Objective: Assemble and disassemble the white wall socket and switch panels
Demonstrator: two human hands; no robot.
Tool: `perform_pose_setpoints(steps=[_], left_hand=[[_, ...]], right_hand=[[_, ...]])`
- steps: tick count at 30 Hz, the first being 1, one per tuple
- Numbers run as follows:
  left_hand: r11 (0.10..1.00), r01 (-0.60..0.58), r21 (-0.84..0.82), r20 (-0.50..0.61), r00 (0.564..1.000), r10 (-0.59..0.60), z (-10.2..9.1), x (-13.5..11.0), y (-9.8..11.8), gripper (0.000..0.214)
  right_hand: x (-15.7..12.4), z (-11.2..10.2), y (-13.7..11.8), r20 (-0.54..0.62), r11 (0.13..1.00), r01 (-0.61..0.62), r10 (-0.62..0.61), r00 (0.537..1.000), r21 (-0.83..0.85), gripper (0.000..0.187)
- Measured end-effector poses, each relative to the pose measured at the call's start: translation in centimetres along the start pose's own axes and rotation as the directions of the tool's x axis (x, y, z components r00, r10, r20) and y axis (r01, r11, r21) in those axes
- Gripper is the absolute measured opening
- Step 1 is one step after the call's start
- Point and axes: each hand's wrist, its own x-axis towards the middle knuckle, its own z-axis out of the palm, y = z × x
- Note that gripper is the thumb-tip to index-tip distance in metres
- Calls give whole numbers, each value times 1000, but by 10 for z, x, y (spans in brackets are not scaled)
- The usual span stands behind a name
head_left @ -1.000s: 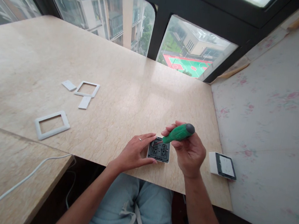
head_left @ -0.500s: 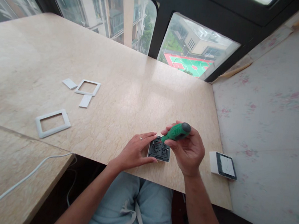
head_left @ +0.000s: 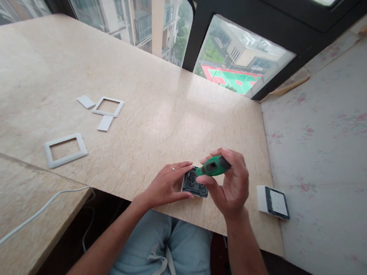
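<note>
In the head view, the left hand [head_left: 166,183], thumb and fingers spread, is steadying a square dark-grey, white-rimmed plastic module [head_left: 194,189] near the front edge of the beige marbled countertop [head_left: 146,121]; the right hand [head_left: 234,188] is curling above, pinching a green-and-black screwdriver [head_left: 212,166].

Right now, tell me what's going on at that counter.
A person's left hand holds a square, dark-grey and white plastic unit on the beige marble-patterned counter. The right hand grips a green-and-black-handled screwdriver angled down over it; the tip is hidden. Two white rectangular plastic frames and two flat white panels lie to the left, and a white, dark-faced box sits at the right.
</note>
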Motion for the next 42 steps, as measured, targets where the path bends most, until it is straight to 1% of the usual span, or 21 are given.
perform_pose_setpoints(steps=[3, 5, 8, 10, 12, 16, 18, 21, 24, 27, 29, 31, 35, 39, 42], left_hand=[[1000, -10, 11, -1, 1000, 10, 0, 1, 0, 79], [1000, -15, 16, 2, 1000, 15, 0, 1, 0, 79], [1000, -15, 14, 4, 1000, 15, 0, 1, 1, 79], [1000, -18, 13, -4, 1000, 18, 0, 2, 1, 79], [1000, -20, 12, -11, 1000, 20, 0, 1, 0, 78], [1000, -30, 4, -21, 999, 30, 1, 1, 0, 77], [999, -33, 1, -32, 999, 33, 1, 0, 0, 78], [999, -32, 4, -32, 999, 32, 1, 0, 0, 79], [1000, -28, 9, -21, 999, 28, 1, 1, 0, 78], [1000, -23, 10, -15, 1000, 23, 0, 1, 0, 78], [1000, -22, 10, -20, 1000, 22, 0, 1, 0, 79], [1000, -25, 6, -23, 999, 26, 0, 1, 0, 79], [1000, -24, -6, -25, 999, 23, 1, -1, -1, 78], [1000, -2, -4, -21, 1000, 2, 2, -2, -2, 79], [1000, 3, -4, -16, 1000, -3, 2, -1, -2, 80]], right_hand=[[5, -4, -12, 0, 1000, 11, -11, 1000, -23, 44], [9, -5, -20, -14, 1000, -8, 8, 1000, -19, 38], [13, -6, -28, -27, 998, -58, 58, 998, 17, 40], [15, -7, -29, -30, 998, -56, 56, 998, 13, 44], [18, -9, -29, -9, 999, -17, 17, 1000, -51, 47], [24, -14, -29, 56, 971, 73, -62, 996, -229, 44], [26, -16, -29, 84, 959, 102, -83, 993, -263, 46], [27, -17, -33, 129, 970, 93, -65, 990, -223, 43], [25, -19, -40, 153, 991, 15, 6, 988, -135, 42], [23, -21, -44, 160, 995, -60, 71, 985, -75, 45], [22, -21, -43, 142, 996, -67, 75, 987, -63, 46], [23, -20, -41, 113, 996, -28, 37, 993, -81, 44], [28, -16, -37, 94, 980, 56, -39, 995, -191, 42], [33, -12, -35, 100, 955, 93, -68, 993, -281, 39], [34, -11, -35, 104, 949, 113, -85, 991, -294, 35]])
